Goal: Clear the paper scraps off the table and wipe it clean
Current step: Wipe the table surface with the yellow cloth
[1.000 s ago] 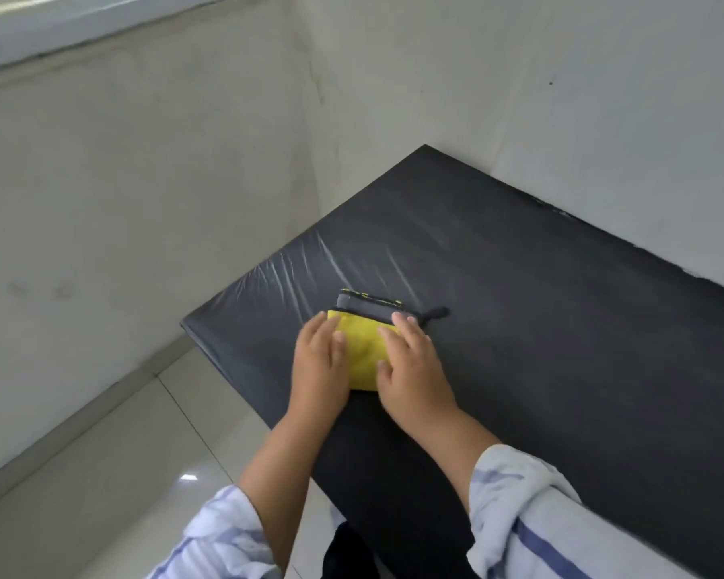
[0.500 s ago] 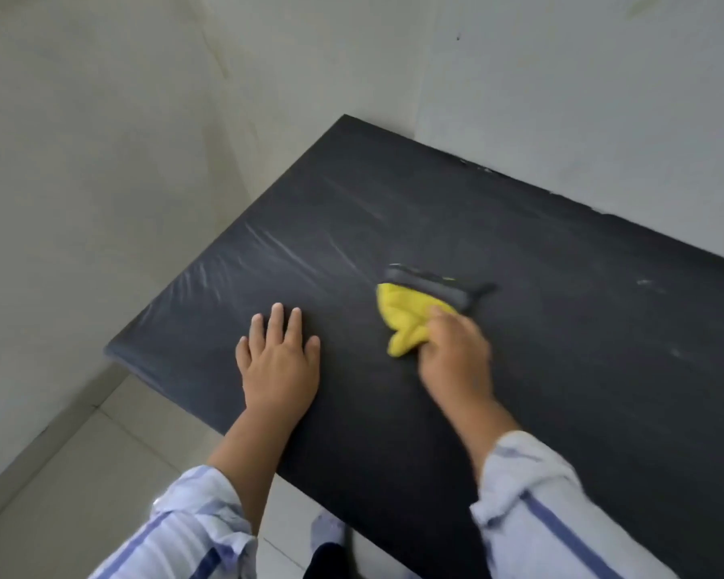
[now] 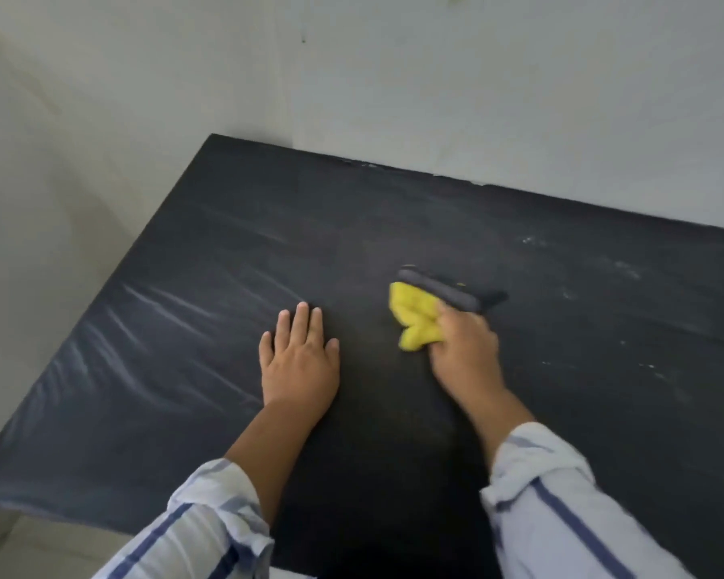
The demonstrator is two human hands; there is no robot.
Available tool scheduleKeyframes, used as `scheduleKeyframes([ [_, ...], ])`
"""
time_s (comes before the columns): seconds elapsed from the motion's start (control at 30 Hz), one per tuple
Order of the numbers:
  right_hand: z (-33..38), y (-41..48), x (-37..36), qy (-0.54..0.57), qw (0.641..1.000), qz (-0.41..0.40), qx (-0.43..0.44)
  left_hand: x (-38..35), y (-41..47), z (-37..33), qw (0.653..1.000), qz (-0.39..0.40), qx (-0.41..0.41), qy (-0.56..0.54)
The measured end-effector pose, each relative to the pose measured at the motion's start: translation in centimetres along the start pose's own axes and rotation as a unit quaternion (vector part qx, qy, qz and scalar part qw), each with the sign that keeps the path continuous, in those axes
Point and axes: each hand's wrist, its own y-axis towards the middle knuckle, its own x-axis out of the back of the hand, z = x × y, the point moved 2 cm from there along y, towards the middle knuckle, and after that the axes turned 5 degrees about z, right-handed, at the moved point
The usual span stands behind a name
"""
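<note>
Gripping a crumpled yellow cloth with dark grey edging (image 3: 419, 317), right hand (image 3: 465, 348) presses it mid-desk; left hand (image 3: 299, 361) lies flat, fingers spread, empty, on the matte black desk (image 3: 185, 369).

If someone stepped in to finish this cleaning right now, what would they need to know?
Left hand: flat on the table, fingers spread, holding nothing.
Right hand: closed on the yellow and dark grey cloth, pressing it on the tabletop near the middle.
Done: no paper scraps show anywhere on the table.
Left: pale specks and smudges remain on the right side, beyond the cloth, so wiping probably should go there next. The pale streaks at the left end look like creases or glare; I cannot tell if they are dirt.
</note>
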Motion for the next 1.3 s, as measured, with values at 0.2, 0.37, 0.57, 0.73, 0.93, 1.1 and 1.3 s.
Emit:
scheduleKeyframes([
  [0.2, -3.7, 2.4, 5.2, 0.140, 0.969, -0.127, -0.161, 0.4, 2.0, -3.0, 0.999, 0.031, -0.017, -0.006],
  [0.37, 3.2, 2.6, 0.0, 0.019, 0.993, 0.061, 0.103, -0.1, 5.3, -6.8, 0.998, 0.035, -0.055, 0.000],
  [0.57, -12.7, 8.8, 4.1, 0.032, 0.988, -0.047, -0.144, -0.1, 8.8, -9.1, 0.998, 0.036, -0.053, 0.018],
  [0.73, -8.0, 14.1, 4.7, 0.084, 0.986, -0.025, -0.139, -0.4, 13.3, -14.3, 0.997, 0.029, -0.069, 0.016],
  [0.93, -10.5, 15.4, 3.4, 0.012, 0.999, -0.038, 0.018, -0.6, 17.7, -18.0, 0.998, 0.033, -0.053, 0.031],
  [1.1, -20.8, 17.6, 8.7, 0.117, 0.937, -0.064, -0.324, -1.1, 19.0, -19.8, 0.996, 0.029, -0.065, 0.055],
  [1.3, -6.2, 20.6, 2.8, 0.015, 0.997, 0.026, 0.073, -1.3, 19.8, -20.2, 0.996, 0.018, -0.069, 0.056],
])
